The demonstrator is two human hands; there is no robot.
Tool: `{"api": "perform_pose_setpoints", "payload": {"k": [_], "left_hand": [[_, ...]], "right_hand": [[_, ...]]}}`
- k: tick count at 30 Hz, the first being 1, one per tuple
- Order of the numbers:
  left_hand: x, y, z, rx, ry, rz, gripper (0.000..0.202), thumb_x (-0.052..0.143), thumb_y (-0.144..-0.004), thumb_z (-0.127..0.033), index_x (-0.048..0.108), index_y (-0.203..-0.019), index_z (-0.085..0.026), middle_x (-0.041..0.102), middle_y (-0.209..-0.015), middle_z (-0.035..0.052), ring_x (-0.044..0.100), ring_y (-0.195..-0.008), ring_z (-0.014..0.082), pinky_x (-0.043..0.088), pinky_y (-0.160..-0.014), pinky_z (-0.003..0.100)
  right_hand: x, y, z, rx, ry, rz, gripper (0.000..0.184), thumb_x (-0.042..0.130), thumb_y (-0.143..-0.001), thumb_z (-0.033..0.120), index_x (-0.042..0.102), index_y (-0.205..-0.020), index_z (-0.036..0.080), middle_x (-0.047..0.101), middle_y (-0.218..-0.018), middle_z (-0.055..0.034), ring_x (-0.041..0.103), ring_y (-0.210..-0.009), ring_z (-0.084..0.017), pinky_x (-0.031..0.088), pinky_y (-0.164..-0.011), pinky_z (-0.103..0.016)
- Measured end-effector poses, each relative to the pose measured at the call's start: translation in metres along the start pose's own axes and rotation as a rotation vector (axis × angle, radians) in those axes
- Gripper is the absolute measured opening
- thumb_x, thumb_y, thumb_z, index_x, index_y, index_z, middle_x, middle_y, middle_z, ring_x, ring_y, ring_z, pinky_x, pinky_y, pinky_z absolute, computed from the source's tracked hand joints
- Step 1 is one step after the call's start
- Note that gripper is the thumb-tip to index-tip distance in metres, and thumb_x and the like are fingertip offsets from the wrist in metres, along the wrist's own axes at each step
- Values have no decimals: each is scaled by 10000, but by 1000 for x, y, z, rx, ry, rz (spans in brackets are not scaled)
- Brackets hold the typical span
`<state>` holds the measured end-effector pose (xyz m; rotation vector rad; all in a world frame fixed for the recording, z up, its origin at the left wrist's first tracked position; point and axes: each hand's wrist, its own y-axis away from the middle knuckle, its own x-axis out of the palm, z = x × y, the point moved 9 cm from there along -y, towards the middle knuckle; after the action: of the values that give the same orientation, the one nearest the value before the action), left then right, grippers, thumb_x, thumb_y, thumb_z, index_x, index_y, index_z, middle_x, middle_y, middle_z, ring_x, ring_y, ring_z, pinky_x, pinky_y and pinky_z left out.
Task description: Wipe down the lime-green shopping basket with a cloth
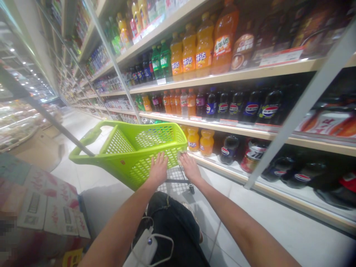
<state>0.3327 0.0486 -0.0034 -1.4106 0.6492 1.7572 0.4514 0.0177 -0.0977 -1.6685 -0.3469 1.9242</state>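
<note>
We've got both hands on the green shopping cart (122, 152), which stands on the pale tile floor (230, 215) right alongside a long drinks shelf (241, 74). Our left hand (158, 170) lies against the perforated side wall, fingers loosely spread and pointing up toward the rim, not closed around anything that we can see. Our right hand (190, 167) is at the corner of the basket nearest the shelf, fingers stretched forward onto the plastic. Can't really tell whether those fingertips curl around the edge or just rest on it. The 2 hands are apart, with a bit of the basket wall showing between them.

Below the basket there's a caster wheel (191, 188), near our right wrist. Just past the corner, on the bottom shelf level, sit 2 squat orange bottles (200, 141), with a dark cola bottle (229, 149) a bit further right. The level above has a row of small bottles, orange ones toward the left and dark ones toward the right.

Over on our left there's a stack of printed cartons (50, 200), kinda blurry. Down at our lap we've got dark pants (172, 226) and a white device (142, 247) with a pale cable (170, 241).
</note>
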Motion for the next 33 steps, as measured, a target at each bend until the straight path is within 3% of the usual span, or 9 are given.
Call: {"api": "perform_pose_setpoints", "payload": {"k": [4,11,14,18,20,23,28,30,33], "left_hand": [[2,2,2,6,2,8,601,391,-755,-136,316,-1351,-149,195,-1484,93,140,-1363,242,164,-1085,496],[-1,3,21,-40,-16,11,624,370,-747,-112,292,-1365,-146,176,-1489,95,125,-1366,246,166,-1082,500],[-3,4,17,-16,-10,3,641,362,-753,-105,250,-1383,-140,153,-1494,91,103,-1370,238,150,-1087,498],[-4,7,14,-3,-1,-6,625,317,-771,-70,243,-1386,-153,169,-1491,79,115,-1369,222,155,-1089,490],[-5,9,19,-23,2,5,618,292,-777,-50,256,-1383,-168,185,-1488,70,128,-1367,218,170,-1086,491],[-9,15,29,-56,10,18,627,284,-771,-33,262,-1381,-174,187,-1487,67,131,-1367,220,176,-1083,503],[-21,22,45,-94,22,-22,599,321,-763,-29,340,-1345,-168,177,-1487,86,137,-1365,231,185,-1079,507],[-23,24,47,-77,13,-33,459,363,-767,-53,537,-1176,-169,209,-1479,86,149,-1363,241,173,-1079,517],[-21,29,51,-29,-2,-34,247,437,-769,-107,659,-846,-185,312,-1442,63,164,-1360,243,132,-1085,535]], "right_hand": [[5,16,6,-49,-37,61,498,334,-784,25,482,-1243,147,436,-1354,-122,316,-1297,-227,293,-1010,-461],[-70,-26,-3,19,-112,-289,533,376,-791,98,375,-1322,139,300,-1437,-114,159,-1355,-213,209,-1062,-458],[-57,-31,-10,75,-92,-232,514,381,-789,96,398,-1301,127,296,-1436,-133,190,-1343,-232,233,-1044,-466],[-12,-5,-9,78,-55,-34,485,358,-769,38,482,-1231,115,370,-1388,-167,285,-1301,-257,297,-993,-472],[-4,7,-4,44,-59,4,508,352,-751,16,488,-1229,118,398,-1372,-159,305,-1293,-255,314,-982,-463],[-28,2,8,-15,-90,-104,529,376,-743,32,457,-1259,117,393,-1378,-150,265,-1316,-244,285,-1013,-459],[-85,-43,30,-83,-113,-314,507,377,-807,110,393,-1313,137,325,-1423,-128,182,-1348,-214,224,-1053,-457],[-80,-50,37,-87,-94,-293,497,371,-813,107,405,-1307,146,334,-1419,-123,199,-1343,-221,229,-1046,-470],[-43,-35,41,-73,-55,-184,469,360,-801,66,471,-1253,125,400,-1374,-147,280,-1311,-242,274,-1016,-476]]}}
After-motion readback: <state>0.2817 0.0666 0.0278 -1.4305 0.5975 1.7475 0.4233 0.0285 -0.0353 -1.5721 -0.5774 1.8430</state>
